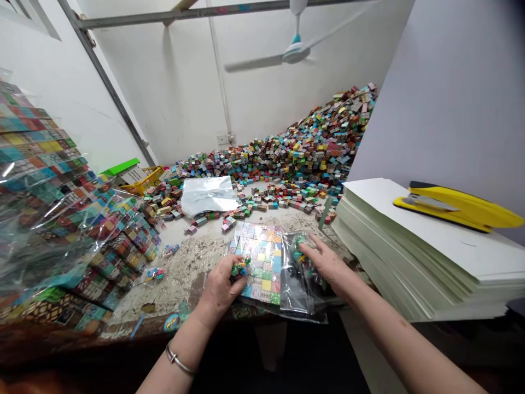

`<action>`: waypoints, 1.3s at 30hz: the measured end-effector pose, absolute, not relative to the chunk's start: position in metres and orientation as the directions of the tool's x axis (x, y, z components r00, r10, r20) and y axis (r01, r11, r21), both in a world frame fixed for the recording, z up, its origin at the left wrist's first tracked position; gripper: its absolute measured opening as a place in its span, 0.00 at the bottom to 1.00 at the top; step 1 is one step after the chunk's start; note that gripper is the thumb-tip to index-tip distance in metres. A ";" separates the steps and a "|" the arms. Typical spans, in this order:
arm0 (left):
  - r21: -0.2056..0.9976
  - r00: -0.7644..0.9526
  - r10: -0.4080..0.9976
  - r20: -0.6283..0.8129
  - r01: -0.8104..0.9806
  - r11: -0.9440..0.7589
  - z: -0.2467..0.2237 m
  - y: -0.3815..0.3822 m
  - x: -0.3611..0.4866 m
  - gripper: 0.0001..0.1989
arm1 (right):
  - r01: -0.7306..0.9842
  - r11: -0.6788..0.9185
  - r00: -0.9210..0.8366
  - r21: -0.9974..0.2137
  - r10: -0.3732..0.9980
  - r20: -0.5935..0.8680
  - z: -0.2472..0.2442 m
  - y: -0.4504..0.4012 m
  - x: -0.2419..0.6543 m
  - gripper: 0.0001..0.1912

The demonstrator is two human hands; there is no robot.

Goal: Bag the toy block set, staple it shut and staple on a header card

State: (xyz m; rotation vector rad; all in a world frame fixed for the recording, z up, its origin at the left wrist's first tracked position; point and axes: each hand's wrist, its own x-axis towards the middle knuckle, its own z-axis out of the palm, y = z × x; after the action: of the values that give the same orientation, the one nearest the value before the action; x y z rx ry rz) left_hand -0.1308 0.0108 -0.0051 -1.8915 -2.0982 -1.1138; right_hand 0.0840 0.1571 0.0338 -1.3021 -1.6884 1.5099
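One worn table (184, 251), paint flaking, reaching to the back wall (192, 98). Heaped on it along that wall, highest toward the right, a great mound of small patterned blocks (320, 142). On the left side, plastic-wrapped block stacks (123, 241), piled high. On the right side, a thick pile of white paper (410, 262), edges uneven. At the near edge, between both hands, a flat grid of multicoloured blocks (262, 257) with a glossy sheen. Just beyond, amid loose blocks, a silvery pouch (211, 194). Right of the grid, a clear plastic bag (295, 295), slack, overhanging the edge; cannot tell whether joined to the grid's wrapping. On top of the paper, a yellow stapler (455, 205). Over the bag, the right hand (328, 265), fingers at a green cluster (300, 243); cannot tell whether gripping or only touching. Over the grid's left side, the left hand (219, 287), thumb and fingers pinching a small green piece (240, 268). Farther left, on bare tabletop, two bright trinkets (155, 273).
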 end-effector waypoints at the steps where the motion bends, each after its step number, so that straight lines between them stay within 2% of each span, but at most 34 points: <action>1: 0.438 -0.220 0.818 0.531 0.898 -0.043 -0.005 0.011 -0.131 0.10 | 0.323 -0.072 -0.390 -0.944 0.898 -0.202 0.034 0.154 0.082 0.44; 9: 0.425 -0.226 0.810 0.541 0.905 -0.031 -0.006 0.010 -0.130 0.11 | 0.423 -0.008 -0.385 -0.906 0.903 -0.188 0.026 0.151 0.060 0.41; 16: 0.419 -0.210 0.804 0.557 0.906 -0.054 -0.008 0.009 -0.131 0.11 | 0.632 0.133 -0.438 -0.764 0.874 -0.210 0.033 0.153 0.094 0.30; 21: 0.425 -0.213 0.806 0.552 0.903 -0.053 -0.007 0.010 -0.131 0.11 | 0.667 0.214 -0.516 -0.713 0.824 -0.236 0.042 0.149 0.110 0.25; 26: 0.419 -0.213 0.807 0.551 0.907 -0.047 -0.004 0.010 -0.129 0.10 | 0.617 0.232 -0.589 -0.752 0.770 -0.245 0.041 0.165 0.091 0.32; 30: 0.416 -0.207 0.819 0.535 0.908 -0.042 0.000 0.009 -0.127 0.10 | 0.569 0.287 -0.642 -0.771 0.741 -0.199 0.038 0.180 0.078 0.32; 35: 0.428 -0.210 0.821 0.531 0.902 -0.046 -0.002 0.010 -0.129 0.11 | 0.627 0.426 -0.645 -0.653 0.753 -0.128 0.037 0.188 0.078 0.35; 39: 0.420 -0.197 0.820 0.537 0.906 -0.057 -0.003 0.010 -0.129 0.11 | 0.680 0.447 -0.600 -0.581 0.794 -0.092 0.038 0.189 0.074 0.36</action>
State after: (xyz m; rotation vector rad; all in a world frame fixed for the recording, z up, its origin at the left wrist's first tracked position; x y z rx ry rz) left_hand -0.1294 0.0099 -0.0030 -1.9103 -2.0718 -1.0941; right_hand 0.0738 0.1894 0.0382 -1.2919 -2.5021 0.8686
